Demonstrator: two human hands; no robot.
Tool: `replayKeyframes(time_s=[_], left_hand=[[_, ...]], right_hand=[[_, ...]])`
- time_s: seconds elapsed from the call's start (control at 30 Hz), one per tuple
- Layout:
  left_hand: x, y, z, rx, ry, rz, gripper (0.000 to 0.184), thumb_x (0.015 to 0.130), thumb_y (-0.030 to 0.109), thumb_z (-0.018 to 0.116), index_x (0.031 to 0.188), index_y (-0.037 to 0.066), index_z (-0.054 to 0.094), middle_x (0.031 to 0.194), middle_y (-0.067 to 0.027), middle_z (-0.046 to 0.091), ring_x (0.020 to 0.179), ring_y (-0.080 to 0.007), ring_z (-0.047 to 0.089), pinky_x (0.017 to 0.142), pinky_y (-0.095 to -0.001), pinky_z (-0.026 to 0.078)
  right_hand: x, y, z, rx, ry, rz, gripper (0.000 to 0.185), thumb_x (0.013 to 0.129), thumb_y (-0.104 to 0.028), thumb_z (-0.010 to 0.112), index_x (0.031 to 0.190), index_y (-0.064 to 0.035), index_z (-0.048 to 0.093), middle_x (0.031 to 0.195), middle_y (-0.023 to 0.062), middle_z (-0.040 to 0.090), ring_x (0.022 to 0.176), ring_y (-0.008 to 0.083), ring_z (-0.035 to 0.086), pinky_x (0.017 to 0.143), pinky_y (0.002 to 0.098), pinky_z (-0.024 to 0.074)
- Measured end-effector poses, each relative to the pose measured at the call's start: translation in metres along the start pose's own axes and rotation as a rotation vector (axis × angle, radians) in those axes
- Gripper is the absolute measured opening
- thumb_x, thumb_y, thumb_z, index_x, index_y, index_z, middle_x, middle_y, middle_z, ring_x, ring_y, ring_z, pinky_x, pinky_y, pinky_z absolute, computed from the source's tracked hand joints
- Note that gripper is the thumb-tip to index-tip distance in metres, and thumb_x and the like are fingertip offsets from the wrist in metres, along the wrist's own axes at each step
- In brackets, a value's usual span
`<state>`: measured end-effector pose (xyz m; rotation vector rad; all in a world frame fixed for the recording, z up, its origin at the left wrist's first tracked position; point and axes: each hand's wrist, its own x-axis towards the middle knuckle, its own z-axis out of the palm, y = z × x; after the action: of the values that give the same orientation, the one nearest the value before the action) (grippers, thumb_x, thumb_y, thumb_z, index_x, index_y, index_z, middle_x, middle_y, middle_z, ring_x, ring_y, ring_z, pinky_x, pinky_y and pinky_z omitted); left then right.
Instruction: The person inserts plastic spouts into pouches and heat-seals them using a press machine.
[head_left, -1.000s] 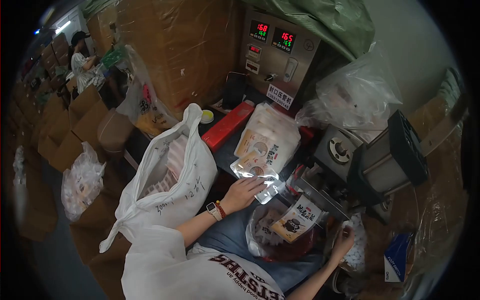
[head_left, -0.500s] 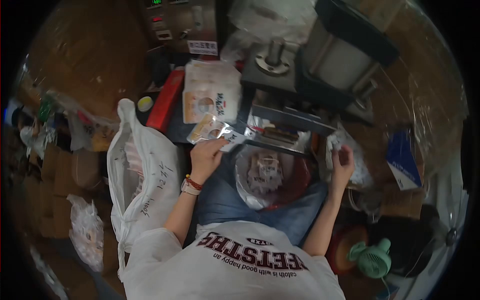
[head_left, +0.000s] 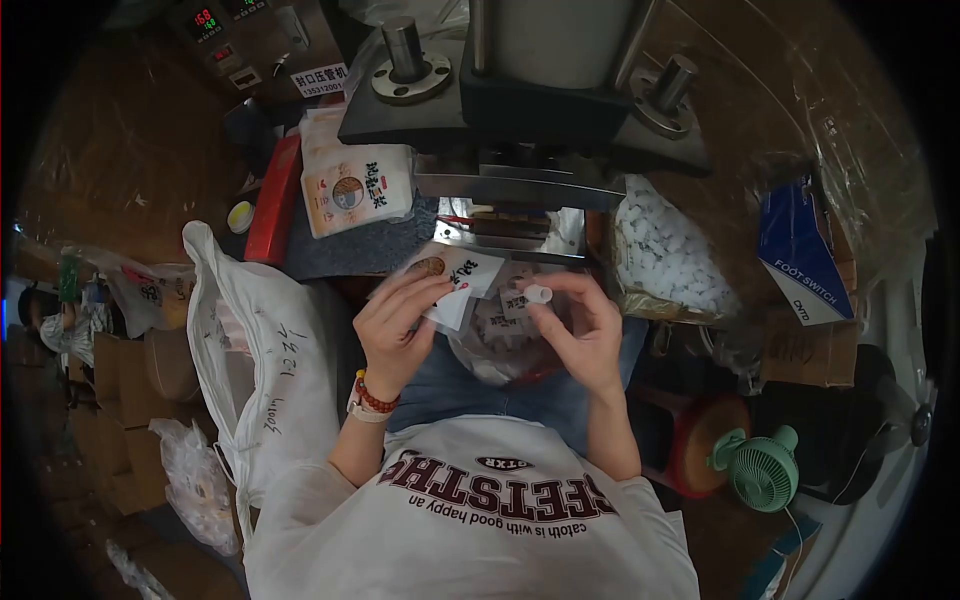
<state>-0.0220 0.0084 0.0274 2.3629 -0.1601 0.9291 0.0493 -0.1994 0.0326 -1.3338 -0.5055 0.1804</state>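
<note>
- The left hand (head_left: pixel 398 325) grasped a printed pouch (head_left: pixel 472 268), its fingers spread over one side; the pouch hung tilted in front of the press (head_left: pixel 540 95). Holding it near one side seemed to leave the far end clear. A pale flap hung below, though whether it belonged to the same pouch could not be told.
- The right hand (head_left: pixel 592 340) pinched a short white plastic spout (head_left: pixel 538 294) between thumb and fingertips, probably because so small a piece left room for little else. Its round end showed, and it was just beside the pouch.
- The stack of pouches (head_left: pixel 390 185) lay left of the press, on the left hand's side, presumably for easy reach.
- The clear bag of small white pieces (head_left: pixel 668 255) stood right of the press, likely placed to suit the right hand.
- A plastic liner (head_left: pixel 478 362) with printed pouches in it sat between the person's legs, beneath both hands, perhaps to keep its contents close.
- The white zippered sack (head_left: pixel 300 370) leaned open at the person's left, apparently leaving its contents accessible.
</note>
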Motion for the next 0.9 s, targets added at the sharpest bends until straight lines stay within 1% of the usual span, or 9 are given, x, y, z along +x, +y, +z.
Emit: replayKeyframes(time_s=[0.13, 0.23, 0.43, 0.5, 0.6, 0.67, 0.73, 0.8, 0.9], left_hand=[[-0.001, 0.001, 0.005, 0.033, -0.012, 0.020, 0.036, 0.063, -0.007, 0.059, 0.094, 0.007, 0.070, 0.097, -0.0061, 0.071, 0.096, -0.0257, 0.067, 0.082, -0.0339, 0.054], [0.000, 0.006, 0.007, -0.055, -0.068, -0.009, 0.036, 0.063, -0.007, 0.060, 0.094, 0.007, 0.071, 0.097, -0.0068, 0.071, 0.095, -0.0265, 0.067, 0.081, -0.0342, 0.054], [-0.017, -0.003, 0.035, -0.514, -0.180, -0.252, 0.022, 0.077, -0.001, 0.064, 0.097, 0.004, 0.072, 0.094, -0.0078, 0.072, 0.083, -0.0195, 0.069, 0.074, -0.0293, 0.054], [-0.031, -0.016, 0.055, -0.705, -0.356, -0.674, 0.015, 0.087, 0.009, 0.066, 0.098, 0.001, 0.071, 0.089, -0.0066, 0.072, 0.075, -0.0111, 0.067, 0.067, -0.0247, 0.052], [-0.030, -0.024, 0.081, -0.935, -0.352, -0.947, 0.022, 0.090, 0.018, 0.067, 0.097, -0.003, 0.070, 0.083, -0.0061, 0.071, 0.071, -0.0065, 0.064, 0.063, -0.0225, 0.050], [-0.010, -0.023, 0.086, -1.036, -0.309, -0.983, 0.023, 0.090, 0.018, 0.066, 0.095, -0.004, 0.070, 0.082, -0.0062, 0.071, 0.070, -0.0068, 0.063, 0.062, -0.0221, 0.049], [0.007, -0.033, 0.092, -1.114, -0.296, -1.009, 0.024, 0.090, 0.019, 0.067, 0.093, -0.005, 0.069, 0.081, -0.0062, 0.070, 0.068, -0.0073, 0.063, 0.060, -0.0219, 0.049], [0.019, -0.041, 0.101, -1.124, -0.281, -1.031, 0.024, 0.090, 0.017, 0.066, 0.095, -0.006, 0.068, 0.086, -0.0084, 0.070, 0.072, -0.0103, 0.065, 0.063, -0.0238, 0.051], [0.026, -0.047, 0.103, -1.191, -0.284, -1.074, 0.025, 0.089, 0.016, 0.066, 0.098, -0.008, 0.066, 0.093, -0.0117, 0.070, 0.079, -0.0145, 0.068, 0.068, -0.0261, 0.054]], right_hand=[[0.000, 0.002, -0.004, -0.243, -0.053, -0.046, 0.029, 0.073, 0.001, 0.073, 0.102, -0.0043, 0.069, 0.108, 0.0090, 0.067, 0.113, 0.0239, 0.055, 0.097, 0.0347, 0.0418], [0.007, 0.011, 0.000, -0.502, -0.142, -0.308, 0.028, 0.074, -0.002, 0.074, 0.101, -0.0033, 0.070, 0.116, 0.0118, 0.064, 0.119, 0.0255, 0.052, 0.102, 0.0377, 0.0388], [0.002, 0.032, 0.008, 0.025, -0.062, -0.078, 0.033, 0.076, -0.008, 0.074, 0.109, -0.0062, 0.069, 0.133, 0.0142, 0.051, 0.124, 0.0271, 0.046, 0.103, 0.0375, 0.0358], [0.002, 0.035, 0.006, -0.367, 0.153, -0.030, 0.035, 0.077, -0.006, 0.073, 0.111, -0.0043, 0.066, 0.133, 0.0141, 0.050, 0.124, 0.0270, 0.047, 0.103, 0.0359, 0.0363], [0.004, 0.030, -0.017, -0.464, 0.304, -0.112, 0.036, 0.082, -0.005, 0.070, 0.117, -0.0037, 0.061, 0.127, 0.0107, 0.055, 0.120, 0.0222, 0.050, 0.100, 0.0310, 0.0384], [0.009, 0.017, -0.045, -0.442, 0.373, -0.090, 0.025, 0.087, -0.010, 0.066, 0.110, -0.0026, 0.063, 0.117, 0.0105, 0.060, 0.110, 0.0235, 0.056, 0.094, 0.0310, 0.0416], [0.018, -0.001, -0.064, -0.916, 0.460, -0.107, 0.022, 0.091, -0.015, 0.061, 0.109, -0.0016, 0.063, 0.108, 0.0107, 0.064, 0.100, 0.0252, 0.059, 0.088, 0.0315, 0.0429], [0.022, 0.008, -0.075, -1.035, 0.489, -0.064, 0.018, 0.091, -0.016, 0.060, 0.096, 0.0008, 0.064, 0.101, 0.0156, 0.063, 0.096, 0.0344, 0.056, 0.083, 0.0373, 0.0442], [0.020, 0.022, -0.091, -1.439, 0.188, 0.141, 0.021, 0.093, -0.019, 0.057, 0.094, 0.0006, 0.063, 0.096, 0.0163, 0.063, 0.090, 0.0346, 0.054, 0.080, 0.0411, 0.0428]])
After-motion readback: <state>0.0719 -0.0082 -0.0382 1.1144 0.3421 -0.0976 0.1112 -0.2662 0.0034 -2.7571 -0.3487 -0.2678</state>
